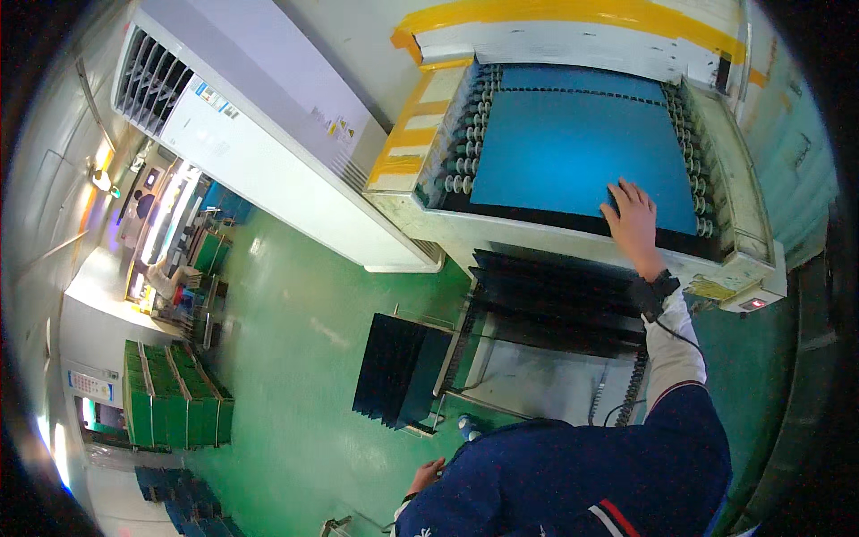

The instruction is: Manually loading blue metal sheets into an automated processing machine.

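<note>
A flat blue panel (573,148) lies on the roller conveyor, with the edge of a second blue panel (582,79) behind it. My right hand (633,224) is open, fingers stretched over the near right part of the front panel, and seems to rest on it. A black band (655,294) with a cable circles that wrist. Low beside my body is my left hand (427,476), its fingers partly hidden by my dark jacket. Below the conveyor end, several dark panels (555,291) stand in a rack (528,380). Another group of dark panels (403,371) stands to its left.
White toothed rollers (461,166) line both conveyor sides. A tall white air-conditioner-like cabinet (277,170) stands to the left. Farther left are stacked green panels (174,398) and dark blue stacks (188,501). A small red-lit switch (754,304) sits at the machine's right corner. The floor (295,358) is green.
</note>
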A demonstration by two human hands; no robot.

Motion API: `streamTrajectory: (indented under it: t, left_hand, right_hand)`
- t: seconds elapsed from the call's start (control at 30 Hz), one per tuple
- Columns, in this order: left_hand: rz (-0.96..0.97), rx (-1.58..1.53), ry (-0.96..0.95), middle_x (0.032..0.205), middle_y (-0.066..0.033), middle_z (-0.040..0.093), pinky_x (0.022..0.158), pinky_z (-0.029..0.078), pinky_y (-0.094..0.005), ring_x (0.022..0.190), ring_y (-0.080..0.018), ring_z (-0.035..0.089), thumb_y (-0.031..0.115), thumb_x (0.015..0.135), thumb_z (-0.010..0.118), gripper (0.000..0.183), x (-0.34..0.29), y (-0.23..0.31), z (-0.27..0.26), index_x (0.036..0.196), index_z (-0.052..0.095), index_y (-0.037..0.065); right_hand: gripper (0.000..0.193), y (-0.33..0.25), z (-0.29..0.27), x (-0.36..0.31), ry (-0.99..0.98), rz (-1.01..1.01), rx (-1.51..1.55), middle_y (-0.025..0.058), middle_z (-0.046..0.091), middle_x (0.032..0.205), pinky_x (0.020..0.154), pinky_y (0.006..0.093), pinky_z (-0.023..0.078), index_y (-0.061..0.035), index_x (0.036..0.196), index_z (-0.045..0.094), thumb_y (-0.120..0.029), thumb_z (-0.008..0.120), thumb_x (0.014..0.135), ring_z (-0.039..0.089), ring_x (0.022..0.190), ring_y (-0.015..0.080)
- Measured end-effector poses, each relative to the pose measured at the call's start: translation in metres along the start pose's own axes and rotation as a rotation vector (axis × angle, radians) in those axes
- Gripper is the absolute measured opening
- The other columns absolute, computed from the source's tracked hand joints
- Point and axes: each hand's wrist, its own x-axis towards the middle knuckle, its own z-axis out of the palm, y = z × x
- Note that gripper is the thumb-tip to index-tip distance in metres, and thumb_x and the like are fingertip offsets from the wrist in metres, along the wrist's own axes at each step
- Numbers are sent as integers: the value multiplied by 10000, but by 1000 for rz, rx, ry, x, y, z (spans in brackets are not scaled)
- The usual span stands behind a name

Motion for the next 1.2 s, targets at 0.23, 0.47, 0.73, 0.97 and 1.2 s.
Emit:
streamTrajectory:
  t: [0.23,0.47,0.73,0.97,1.2]
  left_hand:
    - [-185,-40,52,1065,-97,596,766,437,-335,930,-216,543,434,837,572,536,5,-15,4,1158,536,6]
    - [-180,-242,103,1086,-98,580,718,452,-377,910,-234,543,404,831,589,486,-5,-34,8,1130,545,23]
    - [-285,-272,127,989,-41,594,528,424,-240,762,-146,547,418,811,598,464,-25,-13,25,1094,569,51]
    - [-130,-215,170,1042,-74,611,717,449,-295,893,-187,569,417,824,585,498,-5,-33,25,1153,561,44]
    - [-14,-154,54,1045,-70,616,787,454,-312,930,-178,566,432,822,580,493,15,-34,10,1149,573,63]
  right_hand:
    - [409,-1,2,0,33,-41,-18,108,467,1270,960,470,304,-114,1180,531,-312,570,824,400,1185,309]
    - [405,0,3,3,31,-41,-59,99,464,1277,948,480,318,-135,1190,524,-333,548,838,410,1177,310]
    - [425,10,27,5,-16,-85,-166,78,469,1286,934,499,347,-182,1204,521,-405,524,841,437,1164,316]
    - [344,0,13,-12,39,-180,-21,97,549,1180,904,448,383,-134,1127,571,-329,553,843,486,1104,296]
    - [194,-124,-36,-118,-348,-264,654,135,619,999,825,346,443,-27,1009,601,-103,576,832,581,927,291]
